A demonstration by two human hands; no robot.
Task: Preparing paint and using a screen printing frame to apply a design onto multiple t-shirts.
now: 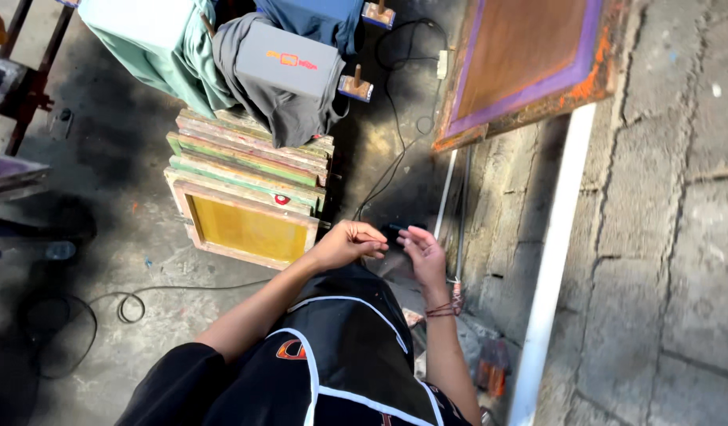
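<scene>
My left hand point(346, 243) is held in front of my chest with its fingers curled in and the fingertips pressed together. Whether something small is pinched there I cannot tell. My right hand point(424, 254) is a few centimetres to its right, palm turned toward the left hand and fingers loosely apart, with nothing visible in it. Red string bands point(443, 309) circle the right wrist. A black apron with white trim point(344, 355) covers my front below both hands.
A stack of wooden screen frames point(249, 170), a yellow-mesh one point(245, 229) in front, stands on the stained floor. Above are a grey shirt with an orange print point(289, 67), a green shirt point(162, 47) and a purple-edged frame point(529, 59). Cables point(123, 304) and a white pipe point(553, 252) lie nearby.
</scene>
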